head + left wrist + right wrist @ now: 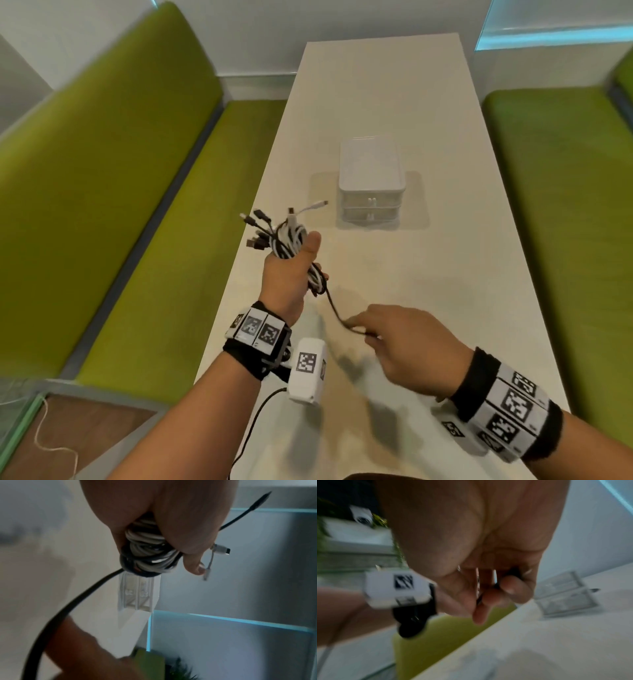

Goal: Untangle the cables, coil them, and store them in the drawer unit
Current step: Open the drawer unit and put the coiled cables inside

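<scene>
Head view: left hand [291,270] raised above the near-left part of the white bench [428,291], fingers wrapped tight round a bundle of black and white cables [289,243]. Several plug ends fan out of the top of the fist – black ones to the left, one white plug [320,204] pointing right toward the drawer unit [371,181]. One black cable [334,308] trails down out of the bundle and across to the right hand [407,346], which sits lower and nearer, just above the bench. Right wrist view, blurred: fingers [510,588] curled, thumb and fingertips pinching that black cable. Left wrist view: the bundle [147,555] packed in the palm, thumb over it, white plug sticking out past the thumb, black cable running off lower left.

Drawer unit stands mid-bench, well apart from both hands – translucent white, two drawers stacked, both closed, small handles facing the person. Cables are all in hand, none on the bench or in the drawers.

Green seats [137,205] run along both long sides of the bench. Both wrists carry black straps with marker tags and a white camera box [306,375].
</scene>
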Available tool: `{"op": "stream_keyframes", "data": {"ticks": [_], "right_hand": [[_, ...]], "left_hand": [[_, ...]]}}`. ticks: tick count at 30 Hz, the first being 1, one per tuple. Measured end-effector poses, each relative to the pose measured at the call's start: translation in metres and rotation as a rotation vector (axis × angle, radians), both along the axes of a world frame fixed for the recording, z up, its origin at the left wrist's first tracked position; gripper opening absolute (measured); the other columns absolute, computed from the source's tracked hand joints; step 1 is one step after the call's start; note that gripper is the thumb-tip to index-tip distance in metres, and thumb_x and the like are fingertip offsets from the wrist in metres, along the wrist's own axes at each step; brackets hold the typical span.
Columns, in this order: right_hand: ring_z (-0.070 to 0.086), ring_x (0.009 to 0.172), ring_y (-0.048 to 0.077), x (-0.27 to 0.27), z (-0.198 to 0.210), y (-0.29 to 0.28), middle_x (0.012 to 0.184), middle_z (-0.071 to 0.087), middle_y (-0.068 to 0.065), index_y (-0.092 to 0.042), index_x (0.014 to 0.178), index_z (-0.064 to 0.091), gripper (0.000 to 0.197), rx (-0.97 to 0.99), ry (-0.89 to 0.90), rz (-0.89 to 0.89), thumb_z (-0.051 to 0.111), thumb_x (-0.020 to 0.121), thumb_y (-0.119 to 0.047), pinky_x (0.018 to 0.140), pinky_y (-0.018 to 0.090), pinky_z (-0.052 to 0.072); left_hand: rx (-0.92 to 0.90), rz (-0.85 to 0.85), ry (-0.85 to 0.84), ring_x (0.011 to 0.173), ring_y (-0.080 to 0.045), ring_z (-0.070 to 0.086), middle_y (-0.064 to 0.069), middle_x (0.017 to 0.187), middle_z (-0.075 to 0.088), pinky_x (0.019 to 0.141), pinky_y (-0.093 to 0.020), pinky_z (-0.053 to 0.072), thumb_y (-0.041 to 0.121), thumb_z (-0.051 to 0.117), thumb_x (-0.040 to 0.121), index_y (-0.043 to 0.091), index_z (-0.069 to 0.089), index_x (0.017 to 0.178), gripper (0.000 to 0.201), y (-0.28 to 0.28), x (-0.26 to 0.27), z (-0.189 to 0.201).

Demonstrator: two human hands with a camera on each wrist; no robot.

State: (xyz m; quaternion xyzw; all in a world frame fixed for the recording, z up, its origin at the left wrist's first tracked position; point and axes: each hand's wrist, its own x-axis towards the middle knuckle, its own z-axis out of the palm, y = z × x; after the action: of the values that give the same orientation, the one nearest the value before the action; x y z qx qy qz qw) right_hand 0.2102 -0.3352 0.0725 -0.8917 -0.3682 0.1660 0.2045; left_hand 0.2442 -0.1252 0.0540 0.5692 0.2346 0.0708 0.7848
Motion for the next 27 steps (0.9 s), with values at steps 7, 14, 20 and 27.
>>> {"op": "stream_keyframes", "data": {"ticks": [7, 14, 20, 27], "right_hand": [[0.058, 0.095, 0.006, 0.032, 0.048, 0.013, 0.102, 0.061, -0.006, -0.024, 0.108, 0.079, 0.030, 0.394, 0.039, 0.054, 0.068, 0.088, -0.004, 0.086, 0.019, 0.046], [0.069, 0.075, 0.008, 0.046, 0.052, 0.018, 0.080, 0.073, -0.009, -0.024, 0.075, 0.077, 0.018, 0.577, 0.236, -0.304, 0.081, 0.077, -0.006, 0.073, 0.031, 0.058], [0.049, 0.099, 0.015, 0.073, 0.033, -0.001, 0.100, 0.047, -0.003, -0.021, 0.072, 0.063, 0.026, 0.469, 0.076, -0.360, 0.077, 0.076, -0.042, 0.084, 0.023, 0.036], [0.065, 0.103, 0.007, 0.076, 0.038, 0.004, 0.106, 0.072, -0.010, -0.021, 0.114, 0.068, 0.059, 0.516, 0.394, -0.274, 0.067, 0.074, -0.064, 0.095, 0.032, 0.051]], "left_hand": [[0.177, -0.494, 0.035, 0.069, -0.022, 0.057, -0.008, 0.072, 0.062, 0.063, -0.038, 0.046, 0.041, 0.070, 0.083, 0.019, 0.072, 0.081, 0.023, -0.036, -0.033, -0.005], [-0.496, -0.805, 0.130, 0.058, -0.011, 0.051, -0.001, 0.077, 0.054, 0.055, -0.026, 0.049, 0.067, 0.088, 0.052, 0.018, 0.065, 0.095, 0.070, -0.043, -0.046, -0.003], [0.589, -0.871, 0.197, 0.058, -0.029, 0.053, -0.007, 0.068, 0.053, 0.054, -0.040, 0.043, 0.016, 0.064, 0.071, 0.006, 0.055, 0.079, 0.016, -0.032, -0.043, 0.005], [1.894, -0.979, -0.064, 0.096, -0.031, 0.055, -0.002, 0.116, 0.057, 0.060, -0.036, 0.032, 0.010, 0.052, 0.089, 0.020, 0.046, 0.127, 0.039, -0.042, -0.041, 0.026]]}}
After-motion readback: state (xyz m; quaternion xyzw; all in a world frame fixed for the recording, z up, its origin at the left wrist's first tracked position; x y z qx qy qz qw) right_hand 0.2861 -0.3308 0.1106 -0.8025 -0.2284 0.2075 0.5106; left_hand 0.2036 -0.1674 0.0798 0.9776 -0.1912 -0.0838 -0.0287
